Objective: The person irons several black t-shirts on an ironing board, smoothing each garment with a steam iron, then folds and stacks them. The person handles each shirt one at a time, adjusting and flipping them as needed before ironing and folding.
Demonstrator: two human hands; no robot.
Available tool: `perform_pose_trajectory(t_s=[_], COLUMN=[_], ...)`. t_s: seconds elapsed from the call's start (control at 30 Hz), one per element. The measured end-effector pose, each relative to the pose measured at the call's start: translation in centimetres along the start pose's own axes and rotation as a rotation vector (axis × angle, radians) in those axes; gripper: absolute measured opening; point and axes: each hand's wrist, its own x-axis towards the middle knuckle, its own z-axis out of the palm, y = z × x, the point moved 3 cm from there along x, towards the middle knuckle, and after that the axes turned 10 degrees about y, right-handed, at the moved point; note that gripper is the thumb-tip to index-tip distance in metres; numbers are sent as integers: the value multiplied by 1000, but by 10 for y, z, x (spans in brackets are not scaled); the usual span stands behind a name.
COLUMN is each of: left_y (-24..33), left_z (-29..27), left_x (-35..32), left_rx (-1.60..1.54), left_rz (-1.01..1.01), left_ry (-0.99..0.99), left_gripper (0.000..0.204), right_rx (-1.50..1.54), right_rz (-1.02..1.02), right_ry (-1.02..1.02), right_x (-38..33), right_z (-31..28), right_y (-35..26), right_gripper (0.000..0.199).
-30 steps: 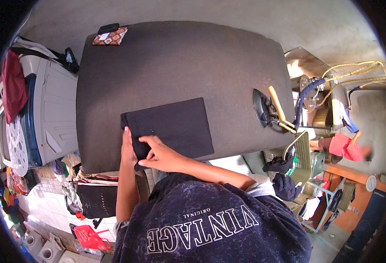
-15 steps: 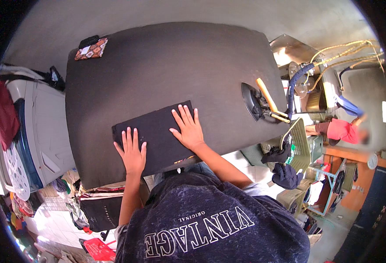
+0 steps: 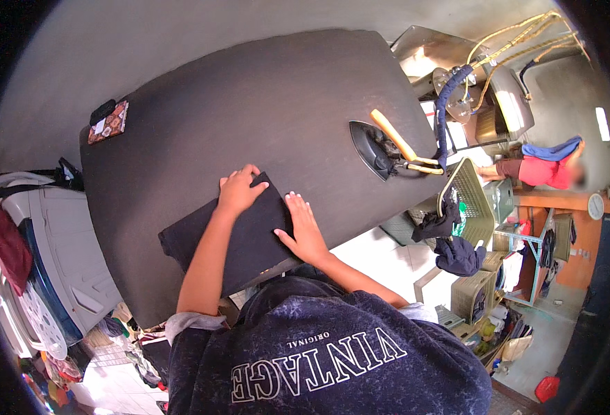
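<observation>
A folded black garment (image 3: 255, 238) lies at the near edge of the dark padded ironing table (image 3: 249, 90). My left hand (image 3: 240, 192) reaches across it to the far right corner; its fingers are bent, with the corner's cloth between thumb and fingers. Along the garment's right edge rests my right hand (image 3: 305, 229), flat, fingers stretched out and thumb lying on the cloth. To the right on the table stands a black iron (image 3: 372, 153) with a yellow-wrapped handle, apart from both hands.
A wrapped cord (image 3: 449, 104) runs up from the iron. A small patterned item (image 3: 110, 123) sits at the table's far left corner. Right of the table is a green basket (image 3: 476, 200) with dark clothes. A washing machine (image 3: 59, 242) stands left. Another person (image 3: 547, 169) holds blue cloth farther right.
My left hand has moved from the garment's left side to its far right corner and closed there. My right hand has shifted down to the right edge. The view has turned slightly.
</observation>
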Motion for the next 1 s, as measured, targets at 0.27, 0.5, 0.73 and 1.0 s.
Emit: perform_pose_trajectory(t_s=[0.27,0.5,0.73,1.0], left_y=[-13,21,20,3], left_z=[-156,-291,-148,48], left_x=[-12,-105,-160,-225], left_rx=[-764,-492,-82,-66], left_rz=[-160,45,85,-74], left_ry=[-75,656,813,673], left_gripper=[22,16,23,16], right_rx=[532,323,158,-88], right_rz=[-62,-602,-729,-527], right_ry=[-447,-59,-62,-321], right_x=[79,190,162,52], right_z=[-76,-180,-126,-76], right_y=[-16,-131,-53,67], right_gripper=[38,24,39,46])
